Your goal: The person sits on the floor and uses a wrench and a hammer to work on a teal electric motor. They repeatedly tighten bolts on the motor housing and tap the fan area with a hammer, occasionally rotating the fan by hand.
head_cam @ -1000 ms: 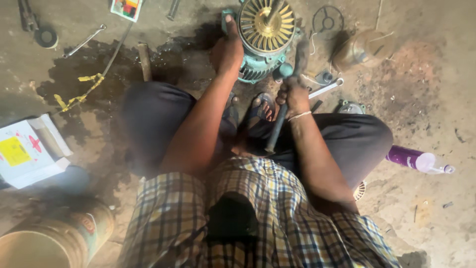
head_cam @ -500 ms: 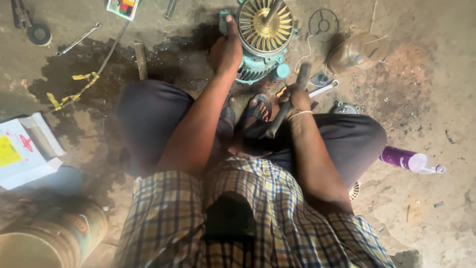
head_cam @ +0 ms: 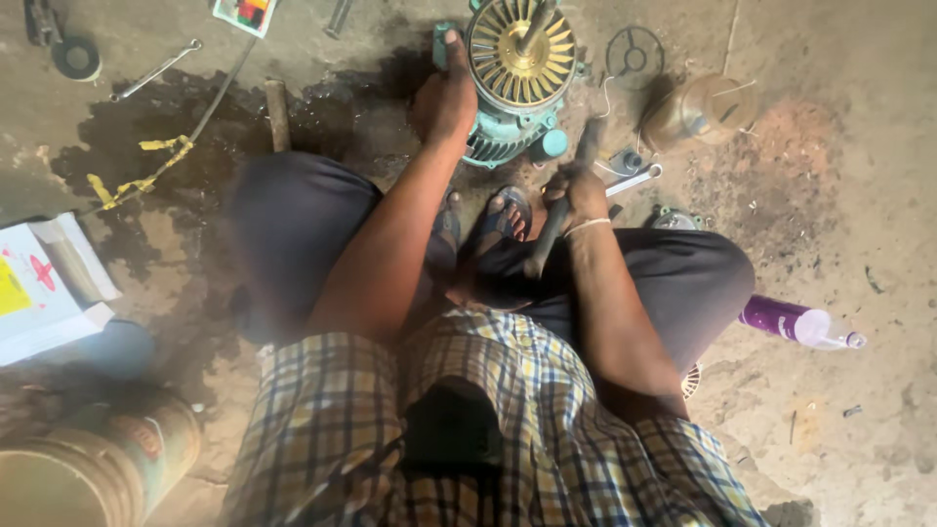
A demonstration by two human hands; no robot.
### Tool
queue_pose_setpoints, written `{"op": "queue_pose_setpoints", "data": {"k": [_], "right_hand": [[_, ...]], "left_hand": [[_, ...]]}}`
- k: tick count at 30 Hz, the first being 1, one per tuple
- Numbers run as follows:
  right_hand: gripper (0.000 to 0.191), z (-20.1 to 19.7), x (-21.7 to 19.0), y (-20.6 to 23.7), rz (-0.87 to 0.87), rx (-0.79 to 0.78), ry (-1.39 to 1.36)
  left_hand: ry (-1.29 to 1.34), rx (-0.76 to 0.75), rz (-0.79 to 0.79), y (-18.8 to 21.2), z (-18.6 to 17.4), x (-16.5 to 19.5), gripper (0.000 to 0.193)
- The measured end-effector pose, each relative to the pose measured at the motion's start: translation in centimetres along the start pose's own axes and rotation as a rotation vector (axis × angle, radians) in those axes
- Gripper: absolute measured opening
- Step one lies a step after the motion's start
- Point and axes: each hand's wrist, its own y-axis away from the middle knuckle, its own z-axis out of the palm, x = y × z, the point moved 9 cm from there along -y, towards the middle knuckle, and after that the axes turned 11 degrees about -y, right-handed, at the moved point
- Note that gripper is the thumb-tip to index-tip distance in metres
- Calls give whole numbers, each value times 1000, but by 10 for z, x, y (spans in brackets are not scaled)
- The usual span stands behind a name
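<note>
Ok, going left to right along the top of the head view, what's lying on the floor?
Black ring → spanner → coloured card → left hand → green motor with brass fan → round wire guard → clear jar on its side.

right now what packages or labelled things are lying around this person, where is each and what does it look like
Carton: far left on the floor, flat white box with yellow and red print.
Small card: top edge, left of the motor, white with coloured squares.
Bottle: right, beside the knee, lying down, purple with a pale cap end.
Bucket: bottom left, round, with a faded printed band.
</note>
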Motion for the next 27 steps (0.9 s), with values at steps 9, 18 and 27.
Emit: {"op": "queue_pose_setpoints", "data": {"k": [9,18,27], "right_hand": [[12,-20,21,33,94,-83,-1],[10,-24,88,74,405,-126,30],[16,-28,91,68,496,37,-119]], "left_hand": [[163,-11,-14,-1,5,-2,106],[142,-38,2,-1,13,-2,104],[94,-69,-15,-4,15,1,107]]}}
